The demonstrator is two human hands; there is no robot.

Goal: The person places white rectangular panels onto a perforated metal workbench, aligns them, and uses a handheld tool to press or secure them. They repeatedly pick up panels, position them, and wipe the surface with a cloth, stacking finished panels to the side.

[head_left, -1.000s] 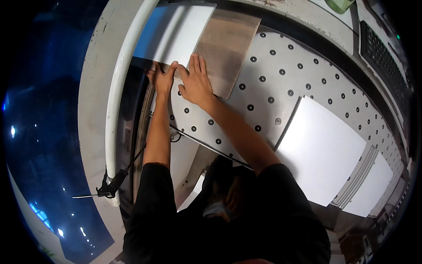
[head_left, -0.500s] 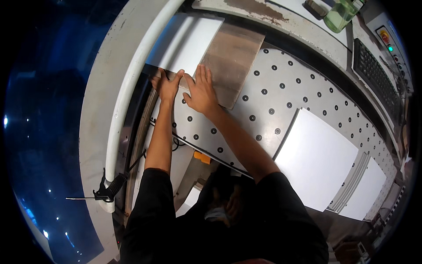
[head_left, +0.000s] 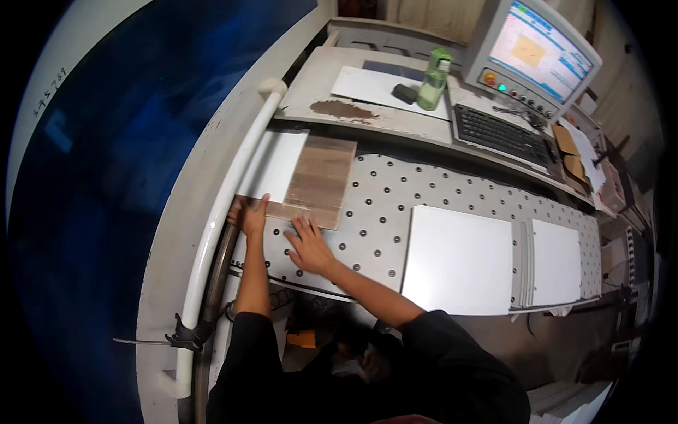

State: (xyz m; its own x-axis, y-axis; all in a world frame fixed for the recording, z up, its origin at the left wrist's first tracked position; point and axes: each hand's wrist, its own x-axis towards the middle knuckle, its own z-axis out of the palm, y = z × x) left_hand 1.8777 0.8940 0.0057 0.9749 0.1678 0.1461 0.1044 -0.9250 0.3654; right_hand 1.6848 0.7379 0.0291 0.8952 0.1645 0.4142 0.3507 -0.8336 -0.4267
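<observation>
A white sheet [head_left: 272, 166] lies on a brown, worn board [head_left: 319, 182] at the far left of the machine table. At their near left corner is my left hand [head_left: 251, 218], thumb and fingers apart, touching the board's near edge beside the sheet. My right hand [head_left: 311, 249] is flat with fingers spread, its fingertips on the board's near edge and its palm over the metal table [head_left: 381, 212]. Neither hand wraps around anything. Part of my left hand's fingers is hard to see beside the rail.
A white rail [head_left: 219, 191] with a black clamp [head_left: 189, 333] runs along the left. White panels [head_left: 459, 261] and narrow strips [head_left: 527, 261] lie to the right. Behind stand a keyboard [head_left: 500, 134], a green bottle [head_left: 433, 81] and a monitor [head_left: 530, 53].
My view has tilted up, bringing the monitor into sight. My right hand has drawn back toward the board's near edge and away from my left hand, its fingers spreading.
</observation>
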